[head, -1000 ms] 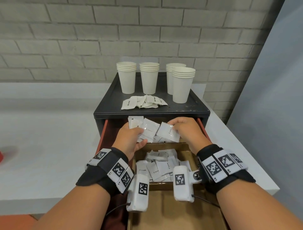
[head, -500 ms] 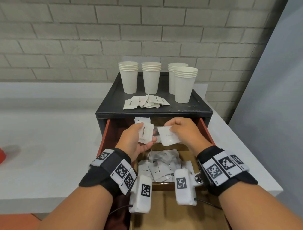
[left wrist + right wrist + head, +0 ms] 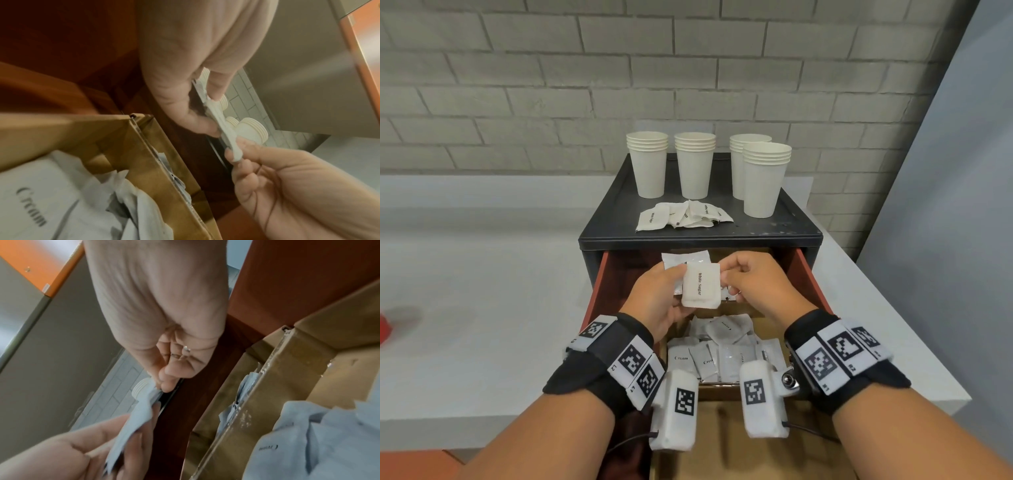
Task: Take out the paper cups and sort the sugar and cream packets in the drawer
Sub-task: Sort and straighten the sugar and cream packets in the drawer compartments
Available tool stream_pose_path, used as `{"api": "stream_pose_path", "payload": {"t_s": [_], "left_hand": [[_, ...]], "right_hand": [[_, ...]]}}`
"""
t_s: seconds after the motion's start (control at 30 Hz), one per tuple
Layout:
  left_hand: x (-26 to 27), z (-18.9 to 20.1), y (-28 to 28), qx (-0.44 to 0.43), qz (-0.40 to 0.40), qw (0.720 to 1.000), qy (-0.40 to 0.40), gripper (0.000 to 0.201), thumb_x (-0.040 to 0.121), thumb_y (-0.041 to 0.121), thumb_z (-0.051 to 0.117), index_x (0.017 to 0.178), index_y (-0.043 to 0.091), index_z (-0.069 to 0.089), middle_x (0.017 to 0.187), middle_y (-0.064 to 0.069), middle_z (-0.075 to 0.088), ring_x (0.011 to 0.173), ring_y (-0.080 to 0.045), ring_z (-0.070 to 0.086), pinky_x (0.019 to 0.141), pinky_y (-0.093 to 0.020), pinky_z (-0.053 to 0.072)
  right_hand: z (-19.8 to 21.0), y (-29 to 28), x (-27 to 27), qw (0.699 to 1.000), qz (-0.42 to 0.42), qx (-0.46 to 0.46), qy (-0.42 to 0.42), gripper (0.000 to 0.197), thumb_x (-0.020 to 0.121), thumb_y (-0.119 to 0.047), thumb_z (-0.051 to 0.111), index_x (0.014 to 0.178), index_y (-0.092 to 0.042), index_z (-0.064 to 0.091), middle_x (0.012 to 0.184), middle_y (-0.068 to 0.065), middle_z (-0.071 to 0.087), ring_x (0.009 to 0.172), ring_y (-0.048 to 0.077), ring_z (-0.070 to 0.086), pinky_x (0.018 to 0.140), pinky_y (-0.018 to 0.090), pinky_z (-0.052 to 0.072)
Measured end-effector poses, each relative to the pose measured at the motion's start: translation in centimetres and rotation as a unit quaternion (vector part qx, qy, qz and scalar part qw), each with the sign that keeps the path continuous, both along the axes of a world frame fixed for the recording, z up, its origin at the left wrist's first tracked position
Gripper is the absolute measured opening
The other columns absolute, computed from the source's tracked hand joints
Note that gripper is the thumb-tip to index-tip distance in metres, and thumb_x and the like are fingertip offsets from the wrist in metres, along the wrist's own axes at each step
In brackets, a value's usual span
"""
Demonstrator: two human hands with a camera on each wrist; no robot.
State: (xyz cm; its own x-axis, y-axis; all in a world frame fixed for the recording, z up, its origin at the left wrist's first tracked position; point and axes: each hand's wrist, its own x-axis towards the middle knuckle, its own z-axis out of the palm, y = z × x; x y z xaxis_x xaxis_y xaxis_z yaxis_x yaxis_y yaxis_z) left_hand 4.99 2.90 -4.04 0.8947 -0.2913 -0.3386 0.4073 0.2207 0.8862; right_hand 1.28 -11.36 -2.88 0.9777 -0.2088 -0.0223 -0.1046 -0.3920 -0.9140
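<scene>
Over the open drawer, my left hand holds a small stack of white packets. The front one reads "White Sugar". My right hand pinches the right edge of that sugar packet. The left wrist view shows the packets edge-on between both hands. Cream packets fill a cardboard compartment in the drawer below my wrists. Several stacks of white paper cups stand on the black cabinet top, with a loose pile of packets in front of them.
The cabinet stands on a white counter against a grey brick wall. A grey panel rises on the right. A bare cardboard compartment lies at the drawer's front. A red object shows at the far left edge.
Both hands rose out of the drawer's rear section with packets. My right hand brought its packet to the left hand's stack, and the "White Sugar" label now faces me.
</scene>
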Motion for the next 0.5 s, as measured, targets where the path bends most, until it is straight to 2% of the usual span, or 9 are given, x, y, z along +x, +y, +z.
{"api": "stream_pose_path", "payload": {"t_s": [0.07, 0.17, 0.23, 0.3, 0.4, 0.5], "left_hand": [[0.1, -0.1, 0.0, 0.001, -0.001, 1.0, -0.003, 0.02, 0.098, 0.011, 0.045, 0.116, 0.017, 0.05, 0.103, -0.01, 0.064, 0.093, -0.023, 0.064, 0.07, -0.036, 0.054], [0.2, -0.5, 0.1, 0.034, 0.0, 0.999, -0.029, 0.024, 0.097, 0.008, 0.047, 0.119, 0.014, 0.051, 0.097, -0.008, 0.065, 0.085, -0.021, 0.064, 0.07, -0.034, 0.052], [0.3, -0.7, 0.1, 0.048, 0.008, 0.998, -0.045, 0.03, 0.096, 0.007, 0.047, 0.126, 0.012, 0.05, 0.101, -0.011, 0.066, 0.089, -0.024, 0.065, 0.078, -0.038, 0.053], [0.4, -0.7, 0.1, 0.05, 0.015, 0.997, -0.054, 0.03, 0.096, 0.006, 0.046, 0.125, 0.012, 0.052, 0.105, -0.013, 0.066, 0.094, -0.027, 0.065, 0.084, -0.042, 0.052], [0.2, -0.6, 0.2, 0.03, 0.017, 0.997, -0.066, 0.025, 0.096, 0.001, 0.044, 0.112, 0.017, 0.054, 0.098, -0.008, 0.065, 0.09, -0.025, 0.065, 0.082, -0.041, 0.053], [0.2, -0.4, 0.2, 0.014, 0.035, 0.997, -0.071, 0.026, 0.095, 0.001, 0.044, 0.114, 0.016, 0.055, 0.097, -0.008, 0.065, 0.089, -0.025, 0.064, 0.085, -0.044, 0.051]], "right_hand": [[0.1, -0.1, -0.2, 1.0, -0.003, 0.026, 0.005, 0.019, 0.093, -0.007, 0.052, 0.085, -0.019, 0.064, 0.086, 0.0, 0.063, 0.067, 0.007, 0.053, 0.058, 0.016, 0.045], [0.3, 0.6, -0.1, 0.996, -0.006, 0.083, 0.034, 0.018, 0.095, -0.013, 0.05, 0.087, -0.018, 0.065, 0.089, 0.004, 0.064, 0.063, 0.007, 0.054, 0.05, 0.014, 0.046], [0.2, 1.0, -0.1, 0.993, 0.003, 0.107, 0.049, 0.013, 0.095, -0.02, 0.052, 0.091, -0.018, 0.065, 0.089, 0.005, 0.062, 0.059, 0.008, 0.054, 0.047, 0.015, 0.045], [0.0, 1.4, 0.0, 0.996, 0.03, 0.072, 0.037, 0.002, 0.09, -0.022, 0.061, 0.091, -0.021, 0.061, 0.085, 0.001, 0.06, 0.058, 0.007, 0.055, 0.047, 0.014, 0.046], [-0.5, 1.6, 0.1, 0.998, 0.058, 0.023, 0.027, 0.02, 0.083, -0.005, 0.068, 0.092, -0.019, 0.057, 0.072, 0.001, 0.055, 0.051, 0.005, 0.055, 0.048, 0.014, 0.047], [-0.2, 1.6, 0.3, 0.997, 0.059, 0.034, 0.027, 0.024, 0.081, 0.005, 0.066, 0.088, -0.017, 0.058, 0.07, 0.005, 0.054, 0.05, 0.008, 0.054, 0.049, 0.015, 0.049]]}}
